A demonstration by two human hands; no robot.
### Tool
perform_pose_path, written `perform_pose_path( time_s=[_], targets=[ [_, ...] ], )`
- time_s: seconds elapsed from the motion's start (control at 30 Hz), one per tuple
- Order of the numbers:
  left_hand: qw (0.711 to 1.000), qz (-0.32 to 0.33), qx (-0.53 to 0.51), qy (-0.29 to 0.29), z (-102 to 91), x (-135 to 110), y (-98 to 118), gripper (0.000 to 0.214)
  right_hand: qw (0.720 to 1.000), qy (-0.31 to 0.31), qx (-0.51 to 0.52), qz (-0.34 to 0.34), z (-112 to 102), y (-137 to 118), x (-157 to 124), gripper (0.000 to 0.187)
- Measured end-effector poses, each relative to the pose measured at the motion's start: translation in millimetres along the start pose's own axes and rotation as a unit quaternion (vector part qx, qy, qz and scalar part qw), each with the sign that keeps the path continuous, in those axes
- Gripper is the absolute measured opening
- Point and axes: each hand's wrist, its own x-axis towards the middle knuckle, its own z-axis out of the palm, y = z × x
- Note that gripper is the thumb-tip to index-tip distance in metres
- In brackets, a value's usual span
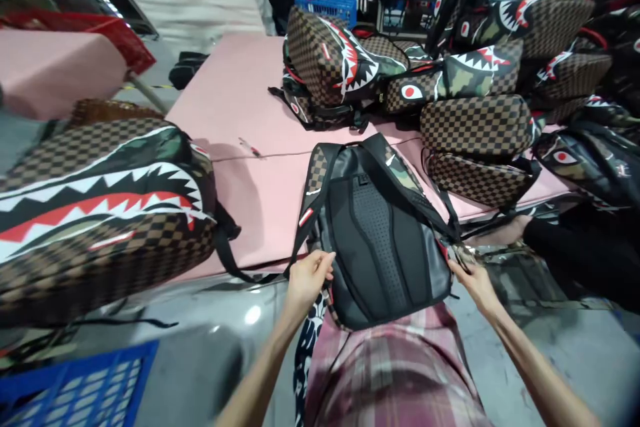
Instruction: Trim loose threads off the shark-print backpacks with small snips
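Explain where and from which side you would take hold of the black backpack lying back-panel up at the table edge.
Probably its two lower corners, from the near side, one hand each. The backpack is broad, lies strap side up, and its bottom overhangs the pink table toward the person; the left hand and right hand sit there.

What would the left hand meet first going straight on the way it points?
Probably the black backpack: the left hand pinches its side edge and points across its padded back, though depth is unclear.
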Motion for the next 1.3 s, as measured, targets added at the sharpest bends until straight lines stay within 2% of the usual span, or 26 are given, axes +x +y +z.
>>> perform_pose_path(
  time_s=[0.07,0.13,0.2,0.27,0.3,0.33,0.4,0.5,0.57,0.63,0.73,0.8,0.9,0.97,1.03,1.07,1.13,1.2,1.23,1.3],
  targets=[
    [0.997,0.029,0.045,0.054,-3.2,11,10,0.033,0.999,-0.007,-0.029,-0.027,-7,-16,17,0.035],
    [0.989,0.056,0.086,0.109,-6.6,25,21,0.032,0.990,-0.001,-0.076,-0.121,-5,-40,44,0.038],
    [0.973,0.102,0.113,0.172,-10.6,40,26,0.033,0.964,-0.009,-0.134,-0.230,9,-64,69,0.047],
    [0.953,0.143,0.137,0.229,-15.5,53,25,0.040,0.943,-0.043,-0.199,-0.263,27,-84,82,0.056],
    [0.951,0.138,0.141,0.237,-17.9,59,23,0.047,0.936,-0.066,-0.223,-0.265,36,-92,81,0.057],
    [0.958,0.111,0.137,0.227,-20.1,63,20,0.053,0.931,-0.094,-0.233,-0.267,44,-97,75,0.057],
    [0.978,0.012,0.120,0.170,-22.4,65,19,0.060,0.927,-0.158,-0.204,-0.272,56,-102,52,0.055],
    [0.989,-0.091,0.070,0.090,-15.9,52,32,0.058,0.923,-0.252,-0.152,-0.247,65,-102,14,0.059],
    [0.992,-0.118,0.003,0.041,-2.5,40,46,0.055,0.917,-0.288,-0.146,-0.233,68,-100,0,0.063],
    [0.989,-0.135,-0.056,0.000,15.7,34,56,0.057,0.917,-0.311,-0.132,-0.213,70,-99,0,0.064],
    [0.986,-0.160,-0.045,-0.007,37.9,36,55,0.072,0.921,-0.333,-0.106,-0.173,68,-96,10,0.064],
    [0.985,-0.171,-0.022,-0.015,40.7,43,48,0.077,0.926,-0.335,-0.101,-0.141,64,-94,16,0.061],
    [0.985,-0.163,0.025,-0.042,27.7,52,41,0.070,0.933,-0.326,-0.098,-0.116,57,-91,23,0.060],
    [0.986,-0.142,0.088,-0.014,17.0,57,46,0.076,0.935,-0.321,-0.098,-0.116,55,-90,25,0.060],
    [0.982,-0.073,0.152,0.082,13.3,62,60,0.085,0.934,-0.319,-0.103,-0.121,55,-90,26,0.059],
    [0.974,-0.011,0.179,0.138,15.0,65,69,0.081,0.932,-0.323,-0.106,-0.126,55,-91,25,0.058],
    [0.945,0.142,0.217,0.201,22.6,75,89,0.056,0.922,-0.343,-0.112,-0.138,53,-90,22,0.059],
    [0.914,0.251,0.241,0.208,28.4,89,101,0.033,0.913,-0.364,-0.104,-0.151,48,-88,23,0.060],
    [0.910,0.266,0.235,0.215,28.1,97,102,0.029,0.912,-0.370,-0.087,-0.156,45,-86,27,0.058],
    [0.922,0.217,0.186,0.262,20.0,110,96,0.037,0.922,-0.355,-0.030,-0.149,37,-78,44,0.046]
  ],
)
